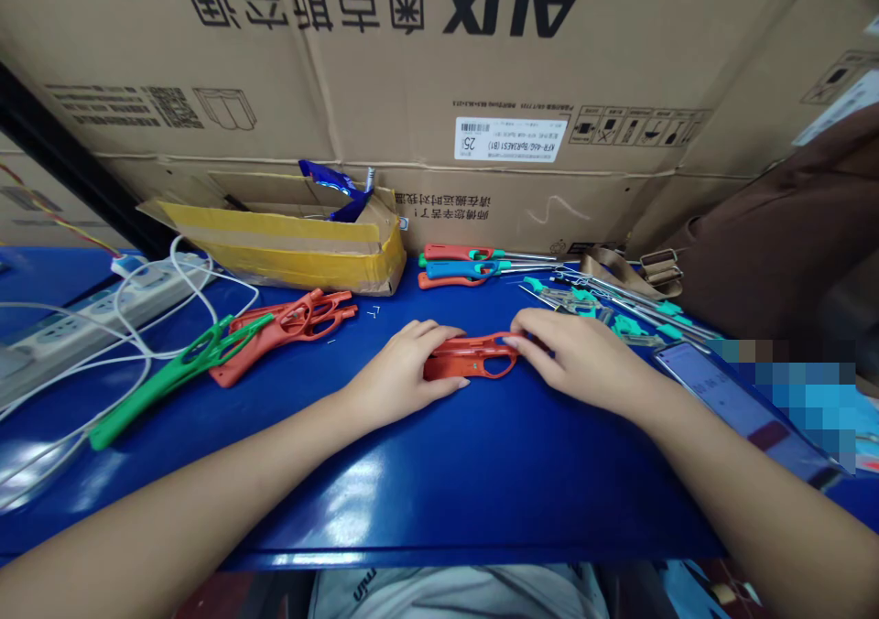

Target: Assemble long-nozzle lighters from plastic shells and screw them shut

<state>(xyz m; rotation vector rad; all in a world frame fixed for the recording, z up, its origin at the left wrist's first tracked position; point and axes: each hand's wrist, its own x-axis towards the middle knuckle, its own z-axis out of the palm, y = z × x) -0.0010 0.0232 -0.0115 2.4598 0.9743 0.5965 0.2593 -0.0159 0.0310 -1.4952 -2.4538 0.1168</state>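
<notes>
In the middle of the table, an orange-red lighter casing (471, 365) with an oval trigger hole is between my two hands. My left hand (398, 374) grips its left end, thumb at the near side and fingers over the far side. With fingers pinched together, my right hand (573, 352) holds the casing's right end; any small part between the fingertips is hidden. Farther back lie several assembled long-neck lighters, among them a blue one (461, 270) and a red one (457, 252). Loose metal tubes and teal parts (622, 324) lie just beyond my right hand.
At left are more red casings (295, 324), a green casing (175, 379), and a white power strip (89, 326) with loose cables. A yellow-taped cardboard box (288, 257) stands behind them. A phone (745, 408) and tan strap (622, 271) lie at right. Large cartons (385, 88) form the back.
</notes>
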